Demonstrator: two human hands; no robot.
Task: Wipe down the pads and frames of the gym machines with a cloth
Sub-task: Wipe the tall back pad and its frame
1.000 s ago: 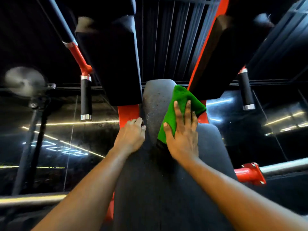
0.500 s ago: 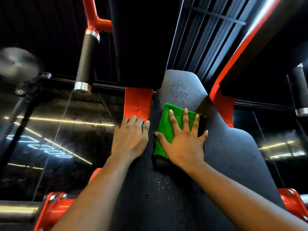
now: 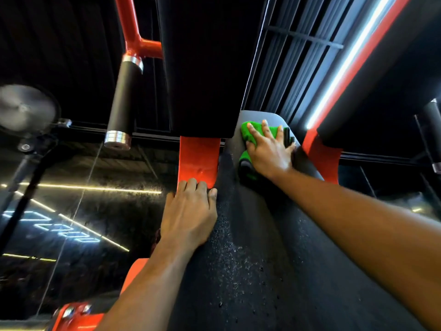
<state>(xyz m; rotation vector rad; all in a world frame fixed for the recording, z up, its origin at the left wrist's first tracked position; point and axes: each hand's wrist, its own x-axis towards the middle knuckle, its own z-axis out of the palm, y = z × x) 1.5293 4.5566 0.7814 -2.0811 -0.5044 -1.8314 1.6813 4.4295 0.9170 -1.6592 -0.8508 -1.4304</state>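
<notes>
You are pressing your right hand (image 3: 269, 156) flat on the green cloth (image 3: 254, 130), which is lying at the top end of the grey pad (image 3: 250, 259). The fingers (image 3: 266, 126) of that hand are lying straight and spread across the cloth, released rather than clenched, with the palm bearing down on it. The cloth is showing bright green above and to the left of your hand, and a dark folded edge of it is peeking out below the heel of your palm and beside your little finger.

Your left hand (image 3: 188, 216) is resting on the left edge of the pad, well below the cloth. Its fingers (image 3: 191, 183) are curling over that edge and grasping it, their tips out of sight just where the lower end of the red frame plate (image 3: 199, 158) is meeting the pad. The thumb is lying along the pad's speckled surface.

A large black cushion (image 3: 202, 68) is hanging above the plate and is hiding the upper left corner of the pad. To its left, a black handle grip (image 3: 121, 99) with a chrome end cap is pointing down from a red tube (image 3: 133, 27). A second red bracket (image 3: 319, 154) is standing to the right of the pad's top end. A fan (image 3: 23, 108) is showing blurred at the far left, over a glossy dark floor (image 3: 95, 211) that is reflecting strip lights.
</notes>
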